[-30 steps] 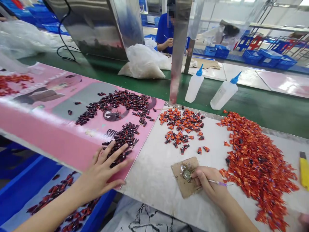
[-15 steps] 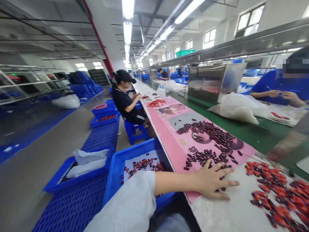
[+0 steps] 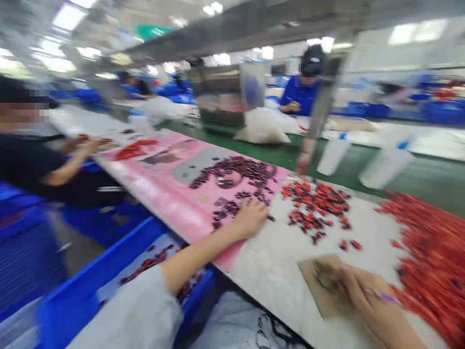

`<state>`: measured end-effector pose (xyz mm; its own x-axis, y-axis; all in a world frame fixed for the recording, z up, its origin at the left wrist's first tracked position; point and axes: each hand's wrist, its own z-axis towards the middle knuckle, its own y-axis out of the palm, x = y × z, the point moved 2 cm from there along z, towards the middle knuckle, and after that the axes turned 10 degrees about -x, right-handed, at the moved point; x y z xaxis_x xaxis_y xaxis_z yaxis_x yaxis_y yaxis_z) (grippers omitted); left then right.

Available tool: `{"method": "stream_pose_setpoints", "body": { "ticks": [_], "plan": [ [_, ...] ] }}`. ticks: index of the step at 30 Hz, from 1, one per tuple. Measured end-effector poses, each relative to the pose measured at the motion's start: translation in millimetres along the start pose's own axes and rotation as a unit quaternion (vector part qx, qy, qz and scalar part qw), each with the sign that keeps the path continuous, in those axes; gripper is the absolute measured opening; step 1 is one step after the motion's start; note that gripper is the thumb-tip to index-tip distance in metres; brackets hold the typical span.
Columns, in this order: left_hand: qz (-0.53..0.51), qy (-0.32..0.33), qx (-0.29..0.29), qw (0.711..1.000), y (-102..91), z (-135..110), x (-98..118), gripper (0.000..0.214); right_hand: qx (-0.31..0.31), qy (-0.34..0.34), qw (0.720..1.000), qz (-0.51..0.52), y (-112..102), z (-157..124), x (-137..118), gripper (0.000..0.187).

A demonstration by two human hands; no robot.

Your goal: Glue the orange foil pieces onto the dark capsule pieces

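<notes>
My left hand (image 3: 252, 218) rests at the near right end of the pink mat (image 3: 172, 208), beside a spread of small dark, glossy pieces (image 3: 227, 208). Its fingers are curled down and pressed together; their tips and anything under them are hidden. My right hand (image 3: 370, 295) is closed around a thin stick with a purple end (image 3: 388, 296), blurred by motion. It is over a brown cardboard piece (image 3: 314, 286) bearing a small round, dull metallic item (image 3: 326, 277). Red-and-black pieces (image 3: 316, 201) lie on the white tabletop between my hands.
A large heap of red pieces (image 3: 436, 257) covers the right side. Blue crates (image 3: 69, 295) stand below the table's left edge. A co-worker in black (image 3: 29, 165) sits at left, another in blue (image 3: 301, 92) across. A metal post (image 3: 325, 97) rises beyond the table.
The view has swung right, bringing my right hand, the cardboard and the red heap into sight. My left hand's spread fingers have curled in.
</notes>
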<state>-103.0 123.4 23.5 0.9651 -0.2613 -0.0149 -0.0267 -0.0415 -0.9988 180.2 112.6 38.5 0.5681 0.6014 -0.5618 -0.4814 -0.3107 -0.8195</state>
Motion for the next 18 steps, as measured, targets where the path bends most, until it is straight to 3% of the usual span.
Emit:
{"method": "stream_pose_setpoints", "body": {
  "ticks": [4, 11, 15, 18],
  "plan": [
    [-0.02, 0.022, 0.016, 0.999, 4.1, -8, -2, 0.034, -0.042, 0.058, 0.994, 0.081, 2, -10, -3, 0.077],
    [-0.03, 0.045, 0.073, 0.996, 18.6, -49, -8, 0.041, -0.048, 0.099, 0.985, 0.134, 2, -11, -3, 0.068],
    [-0.067, 0.045, 0.104, 0.991, 29.9, -48, -11, 0.04, -0.063, 0.126, 0.979, 0.144, 3, -13, 0, 0.061],
    [-0.069, 0.039, 0.102, 0.992, 27.2, -43, -11, 0.039, -0.07, 0.134, 0.978, 0.146, 5, -12, -1, 0.061]
  ]
}}
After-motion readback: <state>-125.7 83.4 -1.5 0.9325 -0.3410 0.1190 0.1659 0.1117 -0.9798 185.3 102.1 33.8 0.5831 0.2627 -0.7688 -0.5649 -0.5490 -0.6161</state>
